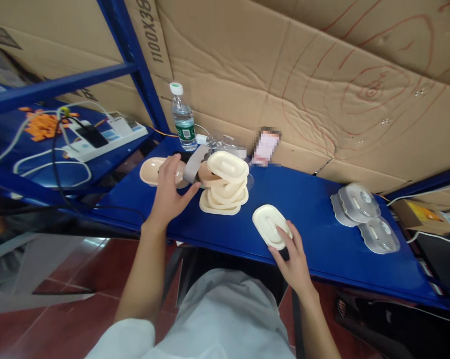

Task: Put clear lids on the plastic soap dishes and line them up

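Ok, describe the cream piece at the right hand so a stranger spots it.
On the blue table, find the stack of cream pieces. To its right, the right hand holds one rounded, oblong cream piece. Unlike those stacked, it is apart.

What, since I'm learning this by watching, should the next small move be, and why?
Probably close the left hand around the peach dish: its fingers reach over that dish with the thumb spread wide, while the right hand has hold of the single cream dish by one end.
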Tool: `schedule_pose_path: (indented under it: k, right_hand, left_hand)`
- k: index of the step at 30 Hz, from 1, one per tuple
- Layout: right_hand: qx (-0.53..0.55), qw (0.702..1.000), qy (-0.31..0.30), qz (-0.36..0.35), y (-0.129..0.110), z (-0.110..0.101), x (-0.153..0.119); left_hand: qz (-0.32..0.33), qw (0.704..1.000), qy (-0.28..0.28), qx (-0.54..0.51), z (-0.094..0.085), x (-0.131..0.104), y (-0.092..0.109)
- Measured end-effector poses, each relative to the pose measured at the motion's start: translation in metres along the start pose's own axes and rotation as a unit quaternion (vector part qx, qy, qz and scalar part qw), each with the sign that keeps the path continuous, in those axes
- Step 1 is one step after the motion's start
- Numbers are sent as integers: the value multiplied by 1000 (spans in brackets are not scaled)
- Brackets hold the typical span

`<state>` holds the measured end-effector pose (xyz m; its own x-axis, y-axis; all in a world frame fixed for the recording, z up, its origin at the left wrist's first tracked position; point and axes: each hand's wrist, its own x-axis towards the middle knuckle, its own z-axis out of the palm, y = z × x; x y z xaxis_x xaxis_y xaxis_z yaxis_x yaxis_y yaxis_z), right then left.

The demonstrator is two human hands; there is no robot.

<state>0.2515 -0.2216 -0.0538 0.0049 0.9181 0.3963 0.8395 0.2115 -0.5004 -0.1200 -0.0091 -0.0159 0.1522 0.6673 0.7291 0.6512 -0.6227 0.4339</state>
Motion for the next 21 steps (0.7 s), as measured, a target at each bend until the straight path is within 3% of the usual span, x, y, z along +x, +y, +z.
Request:
schedule_pose_path:
  k: [6,12,14,17,19,21]
  right_hand:
    - [23,999,22,-24,1,-2,-3]
    - [22,998,3,-62,4,-16,9]
    - [9,994,0,-107,2,-28,27]
    - [-8,983,63,-172,-9,-41,70]
    - [-15,975,108,-192,-23,-38,108]
    - [-30,977,105,-185,-40,-25,148]
  left_hand:
    - [74,993,93,5,-12,-15,50]
    - [77,990,99,-63,-3,-27,92]
    - [69,990,105,-67,6,-32,96]
    - [67,990,115,-44,20,-40,96]
    - [60,991,114,-37,29,-44,94]
    - [49,992,109,-41,37,-48,92]
